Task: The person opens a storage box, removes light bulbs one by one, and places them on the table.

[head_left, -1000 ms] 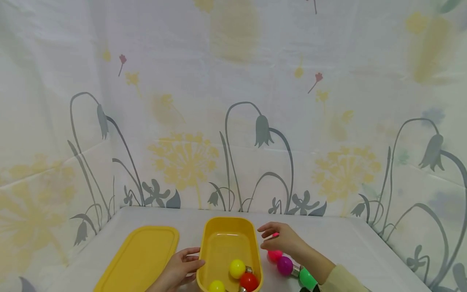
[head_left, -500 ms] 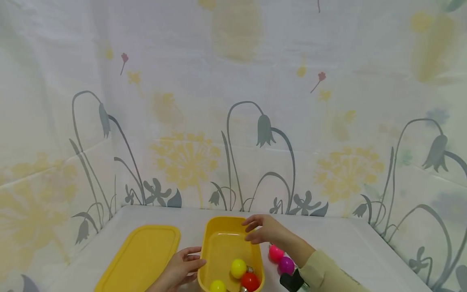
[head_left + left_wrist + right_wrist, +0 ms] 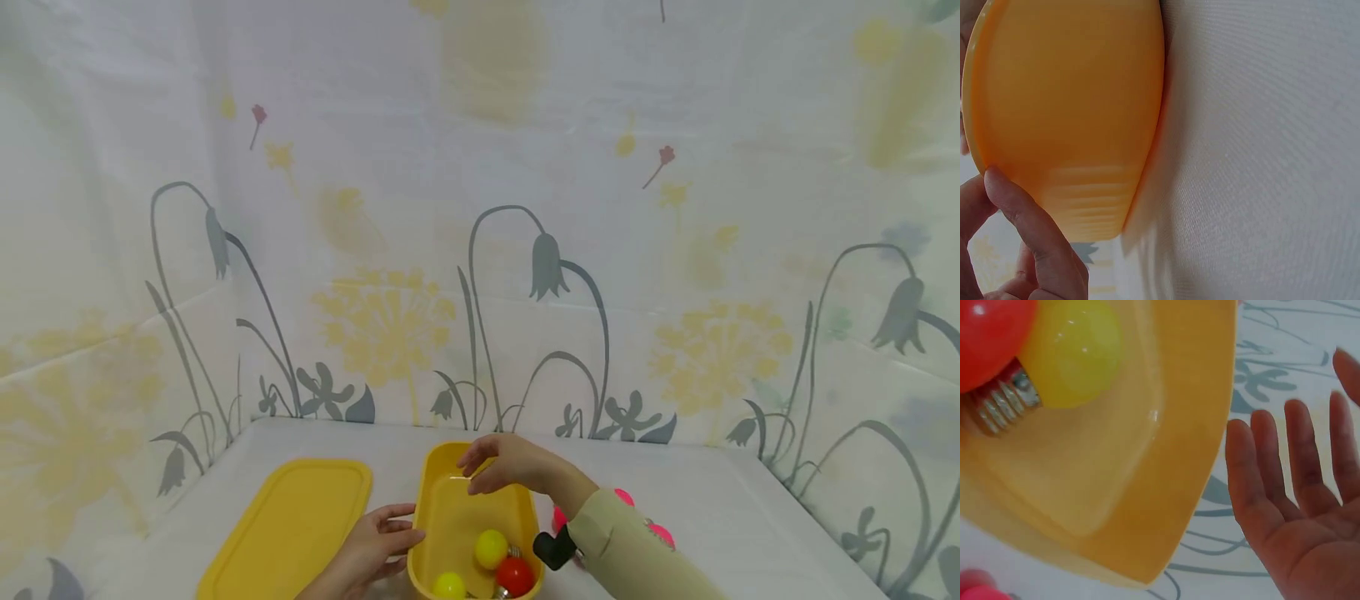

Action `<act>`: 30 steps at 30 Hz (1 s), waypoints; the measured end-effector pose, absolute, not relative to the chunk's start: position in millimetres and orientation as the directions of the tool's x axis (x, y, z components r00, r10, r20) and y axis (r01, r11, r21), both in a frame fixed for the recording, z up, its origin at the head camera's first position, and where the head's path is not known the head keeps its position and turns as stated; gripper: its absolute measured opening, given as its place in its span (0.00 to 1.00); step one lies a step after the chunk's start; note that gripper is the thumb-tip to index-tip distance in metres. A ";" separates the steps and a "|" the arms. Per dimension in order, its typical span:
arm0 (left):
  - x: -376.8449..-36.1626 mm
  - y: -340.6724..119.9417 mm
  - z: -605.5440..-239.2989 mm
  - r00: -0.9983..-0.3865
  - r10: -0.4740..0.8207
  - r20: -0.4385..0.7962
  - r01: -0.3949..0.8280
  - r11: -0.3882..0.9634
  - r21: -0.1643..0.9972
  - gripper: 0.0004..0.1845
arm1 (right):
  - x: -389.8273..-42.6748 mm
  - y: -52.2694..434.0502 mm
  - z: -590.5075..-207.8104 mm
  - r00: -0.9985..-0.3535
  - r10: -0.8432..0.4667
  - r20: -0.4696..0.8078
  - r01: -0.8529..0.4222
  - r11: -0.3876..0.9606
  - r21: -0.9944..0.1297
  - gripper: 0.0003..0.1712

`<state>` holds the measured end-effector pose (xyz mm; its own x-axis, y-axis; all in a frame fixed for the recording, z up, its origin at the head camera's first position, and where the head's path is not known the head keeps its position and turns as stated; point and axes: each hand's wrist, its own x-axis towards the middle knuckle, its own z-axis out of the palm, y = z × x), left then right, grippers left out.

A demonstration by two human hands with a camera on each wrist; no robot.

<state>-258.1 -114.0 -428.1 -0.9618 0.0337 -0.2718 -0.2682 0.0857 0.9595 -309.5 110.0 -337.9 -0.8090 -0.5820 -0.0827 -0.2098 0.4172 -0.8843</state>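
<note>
A yellow plastic box [image 3: 453, 508] stands in front of me with colored light bulbs in it: two yellow ones, of which one [image 3: 491, 550] lies beside a red bulb [image 3: 515, 575]. Metal screw bases show in the right wrist view. At the left side, my left hand [image 3: 367, 546] holds the box's rim between thumb and finger; the left wrist view shows the fingertips [image 3: 1000, 187] meeting right at the rim. Above the far right part of the box hovers my right hand [image 3: 510, 467], with nothing in it. Its fingers [image 3: 1300, 444] are spread beyond the box's edge in the right wrist view.
A flat yellow lid [image 3: 288, 525] lies left of the box. Right of it are several pink bulbs [image 3: 662, 536], partly hidden by my sleeve [image 3: 637, 550]. A flower-printed cloth [image 3: 487, 208] hangs behind the white-covered table.
My right hand has moved left from above the bulbs on the table to over the box. The sleeve now covers the purple and green bulbs. My left hand stays at the rim.
</note>
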 end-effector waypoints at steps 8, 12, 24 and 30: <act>-258.3 -114.0 -428.3 -0.965 0.052 -0.256 -0.251 0.091 0.964 0.30 | -326.6 96.6 -348.8 -0.661 -0.728 -0.181 -0.287 0.468 -0.836 0.15; -257.3 -113.2 -427.7 -0.967 0.057 -0.249 -0.244 0.085 0.966 0.30 | -330.6 95.2 -354.1 -0.602 -0.756 -0.255 -0.334 0.529 -0.780 0.14; -256.4 -115.0 -428.8 -0.966 0.057 -0.253 -0.249 0.067 0.966 0.31 | -328.3 93.5 -357.1 -0.550 -0.636 -0.541 -0.312 0.758 -0.573 0.14; -256.7 -116.1 -429.9 -0.967 0.048 -0.252 -0.249 0.069 0.966 0.31 | -320.8 88.7 -358.5 -0.522 -0.590 -0.616 -0.258 0.798 -0.545 0.14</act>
